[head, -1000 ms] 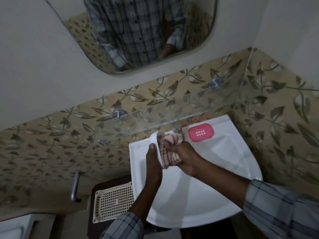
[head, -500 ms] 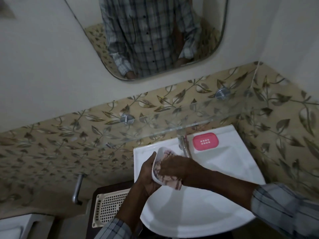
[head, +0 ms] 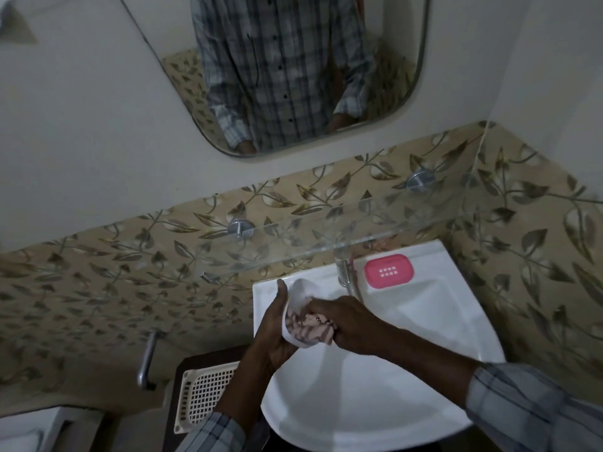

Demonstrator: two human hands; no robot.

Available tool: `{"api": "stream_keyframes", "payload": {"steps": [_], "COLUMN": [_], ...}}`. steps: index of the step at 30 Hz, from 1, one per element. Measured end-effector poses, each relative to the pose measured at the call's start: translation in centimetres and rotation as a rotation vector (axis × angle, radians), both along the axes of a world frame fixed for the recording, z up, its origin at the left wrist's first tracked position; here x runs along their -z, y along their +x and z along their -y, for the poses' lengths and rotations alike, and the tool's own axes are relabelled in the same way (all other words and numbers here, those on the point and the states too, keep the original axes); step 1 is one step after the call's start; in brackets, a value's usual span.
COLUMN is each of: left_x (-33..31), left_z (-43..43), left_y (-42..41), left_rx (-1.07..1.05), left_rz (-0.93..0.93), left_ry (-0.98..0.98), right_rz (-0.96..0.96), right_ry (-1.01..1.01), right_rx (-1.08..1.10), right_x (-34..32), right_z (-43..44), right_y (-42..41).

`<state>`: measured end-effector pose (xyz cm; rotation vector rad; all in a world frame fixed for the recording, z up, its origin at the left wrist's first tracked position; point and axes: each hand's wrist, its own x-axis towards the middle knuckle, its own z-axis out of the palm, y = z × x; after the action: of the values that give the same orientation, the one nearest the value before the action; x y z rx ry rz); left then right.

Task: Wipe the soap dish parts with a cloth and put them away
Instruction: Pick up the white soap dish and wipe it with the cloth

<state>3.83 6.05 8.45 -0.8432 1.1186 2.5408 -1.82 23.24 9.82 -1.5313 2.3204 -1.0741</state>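
My left hand (head: pixel 275 327) grips a white soap dish base (head: pixel 298 290), tilted on its side over the left part of the white sink (head: pixel 424 321). My right hand (head: pixel 350 322) holds a bunched pink striped cloth (head: pixel 310 329) and presses it into the hollow of the dish. A pink perforated soap dish insert (head: pixel 389 271) lies flat on the sink's back ledge, to the right of the metal tap (head: pixel 347 277).
A glass shelf (head: pixel 326 236) juts out from the leaf-patterned tiles just above the sink's back edge. A cream slotted basket (head: pixel 204 399) sits on a dark stand left of the sink. A metal handle (head: pixel 146 360) sticks out of the wall. A mirror (head: pixel 293 70) hangs above.
Both hands with dish and cloth dropped lower over the basin. The right hand pushed the cloth deeper into the dish. The camera tilted upward a little.
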Motion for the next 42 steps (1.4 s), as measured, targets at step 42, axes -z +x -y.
{"api": "stream_keyframes", "payload": {"steps": [42], "left_x": [-3.8], "left_z": [-3.8], "left_y": [-1.1], "left_rx": [-0.018], "left_rz": [-0.11], "left_ry": [-1.59], "right_rz": [0.05], "right_ry": [-0.115], "right_rx": [0.509], "right_x": [-0.3], "right_z": [2.1], "right_y": [0.4]}}
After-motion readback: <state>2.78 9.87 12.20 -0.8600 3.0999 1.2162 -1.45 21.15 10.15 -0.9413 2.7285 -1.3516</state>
